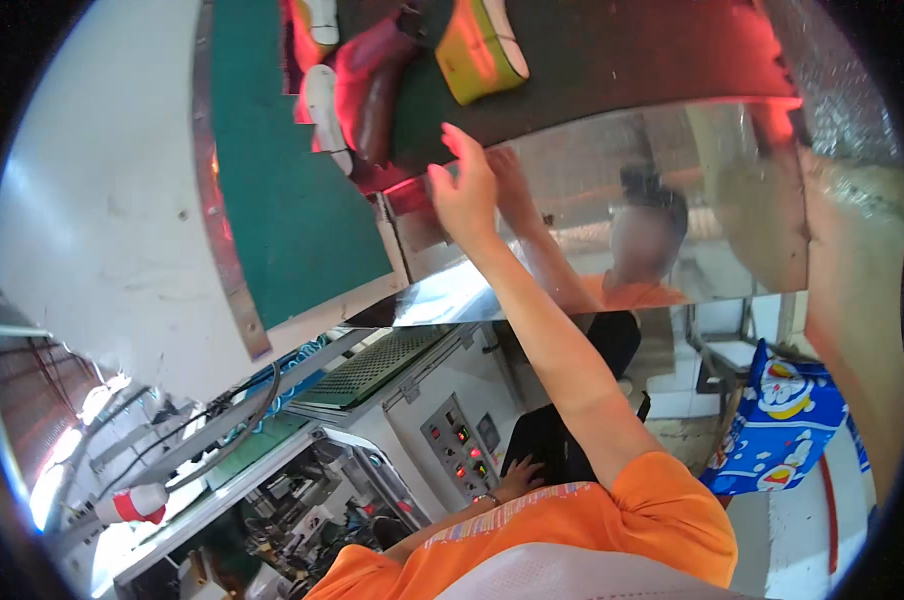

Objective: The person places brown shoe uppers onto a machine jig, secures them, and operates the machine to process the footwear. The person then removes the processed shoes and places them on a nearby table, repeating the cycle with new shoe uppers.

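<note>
My right hand [464, 190] reaches up to the edge of a dark conveyor belt [592, 60], fingers spread and nothing in them. Just beyond its fingertips lies a yellow-green wedge sole [480, 50] with a pale top face. To the left of that hand a brown boot [374, 90] lies on the belt under red light. A pale sole piece [328, 115] is beside the boot, and another pale-edged piece [320, 20] sits farther back. Low down, my left hand [522, 475] rests against my dark trousers, its fingers apart and holding nothing I can see.
A shiny metal sheet [712, 240] fronts the belt and mirrors my arm. Left are a green surface [282, 200] and a white housing [102, 220]. Below stands a machine with a button panel [460, 445]. A blue printed bag [777, 420] is at right.
</note>
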`<control>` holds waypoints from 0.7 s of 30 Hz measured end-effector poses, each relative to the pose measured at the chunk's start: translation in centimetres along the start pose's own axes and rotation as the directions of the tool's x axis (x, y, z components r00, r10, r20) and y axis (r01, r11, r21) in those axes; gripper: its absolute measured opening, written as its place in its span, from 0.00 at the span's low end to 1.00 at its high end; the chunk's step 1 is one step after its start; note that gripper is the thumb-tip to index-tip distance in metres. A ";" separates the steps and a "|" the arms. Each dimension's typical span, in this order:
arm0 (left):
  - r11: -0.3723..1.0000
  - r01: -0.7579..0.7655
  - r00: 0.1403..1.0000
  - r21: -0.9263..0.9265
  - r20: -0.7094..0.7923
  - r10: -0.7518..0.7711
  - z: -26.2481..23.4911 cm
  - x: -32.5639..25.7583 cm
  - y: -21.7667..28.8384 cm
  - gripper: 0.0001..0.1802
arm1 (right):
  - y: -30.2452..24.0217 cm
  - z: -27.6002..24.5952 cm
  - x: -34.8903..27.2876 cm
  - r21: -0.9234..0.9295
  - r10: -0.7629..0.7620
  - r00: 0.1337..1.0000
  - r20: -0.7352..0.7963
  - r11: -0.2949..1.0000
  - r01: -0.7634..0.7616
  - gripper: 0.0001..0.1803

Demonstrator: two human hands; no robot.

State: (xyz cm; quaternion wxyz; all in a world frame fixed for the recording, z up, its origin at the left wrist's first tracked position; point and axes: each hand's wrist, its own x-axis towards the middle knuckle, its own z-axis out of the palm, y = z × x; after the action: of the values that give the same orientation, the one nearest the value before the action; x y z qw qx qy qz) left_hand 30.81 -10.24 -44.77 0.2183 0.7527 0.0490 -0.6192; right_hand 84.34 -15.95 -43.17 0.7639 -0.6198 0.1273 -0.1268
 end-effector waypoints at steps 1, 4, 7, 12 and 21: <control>0.994 -0.088 0.988 0.070 -0.120 0.096 0.1 0.1 0.2 0.22 | -0.7 -0.5 -0.7 0.020 0.027 1.000 0.008 0.999 -0.027 0.24; 0.926 -0.053 0.983 -0.373 -0.182 -0.017 -1.1 0.0 1.3 0.16 | -2.6 -2.7 -3.3 0.067 0.075 0.997 0.007 0.995 -0.076 0.21; 0.780 -0.196 0.904 -0.594 -0.417 -0.090 -3.1 -0.5 4.5 0.12 | -3.8 -4.6 -6.5 -0.056 0.102 0.992 0.075 0.994 -0.098 0.20; 0.886 -0.456 0.340 -0.079 -0.936 0.092 -16.9 -9.0 13.8 0.09 | -4.7 -7.5 -5.1 -0.297 -0.111 0.979 0.169 0.942 0.158 0.17; 0.999 0.050 -0.515 -0.014 -0.857 0.014 -39.8 -20.5 14.3 0.31 | -4.5 -22.2 -1.4 -0.637 -0.301 0.952 -0.051 0.744 0.201 0.10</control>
State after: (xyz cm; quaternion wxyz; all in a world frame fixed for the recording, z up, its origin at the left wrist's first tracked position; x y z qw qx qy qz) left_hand 67.35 -3.60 -15.90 0.0396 0.9123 0.2166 0.3452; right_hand 75.10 -36.64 -43.11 0.4789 -0.8377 0.1347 -0.2255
